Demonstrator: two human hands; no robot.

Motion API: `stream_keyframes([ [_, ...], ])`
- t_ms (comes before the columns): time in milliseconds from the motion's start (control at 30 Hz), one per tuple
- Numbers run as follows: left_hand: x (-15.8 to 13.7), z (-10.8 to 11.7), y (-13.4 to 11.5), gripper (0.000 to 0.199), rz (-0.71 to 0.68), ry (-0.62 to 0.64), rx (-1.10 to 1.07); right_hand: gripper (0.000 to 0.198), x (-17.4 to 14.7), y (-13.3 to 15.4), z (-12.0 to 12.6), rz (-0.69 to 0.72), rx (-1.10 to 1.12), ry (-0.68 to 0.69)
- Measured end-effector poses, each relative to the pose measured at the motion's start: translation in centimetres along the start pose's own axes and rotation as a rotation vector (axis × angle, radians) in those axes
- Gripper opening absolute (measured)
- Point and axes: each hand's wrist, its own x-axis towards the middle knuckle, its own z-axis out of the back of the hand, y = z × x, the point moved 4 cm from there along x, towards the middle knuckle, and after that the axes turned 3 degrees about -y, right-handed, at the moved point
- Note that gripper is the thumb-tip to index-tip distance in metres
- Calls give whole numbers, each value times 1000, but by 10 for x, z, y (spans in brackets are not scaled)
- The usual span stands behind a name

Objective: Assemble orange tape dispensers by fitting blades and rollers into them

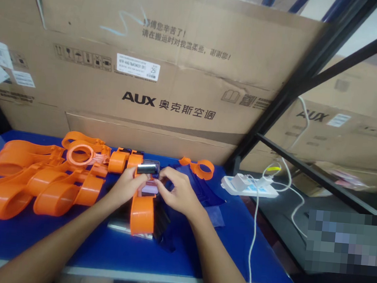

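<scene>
An orange tape dispenser (pixel 142 216) with a wide ring stands between my two hands, its ring toward me. A black roller (pixel 147 168) sits at its far end. My left hand (pixel 127 188) is closed around the dispenser's left side, thumb along the frame. From the right, my right hand (pixel 179 191) has its thumb and forefinger closed at the dispenser's far end, beside the roller. The fingertips partly hide what they press on. Dark strips or sheets (pixel 162 220) lie under and beside the dispenser.
Several orange dispenser frames (pixel 55 189) lie at left on the blue tabletop (pixel 106 253). Another orange frame (pixel 202 169) lies at the back right, by dark blue plastic film (pixel 197 188). A white power strip (pixel 250 186) with cables sits at right. Large cartons (pixel 180 88) stand behind.
</scene>
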Motion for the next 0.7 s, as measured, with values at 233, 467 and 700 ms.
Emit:
stream_keyframes([
  [233, -2, -1, -3, 18, -24, 9, 12, 11, 1, 3, 0, 25, 4, 10],
  [467, -3, -3, -5, 19, -34, 45, 3, 9, 1, 6, 2, 41, 7, 29],
  [700, -11, -11, -2, 14, 18, 136, -50, 10, -3, 1, 12, -10, 125, -155],
])
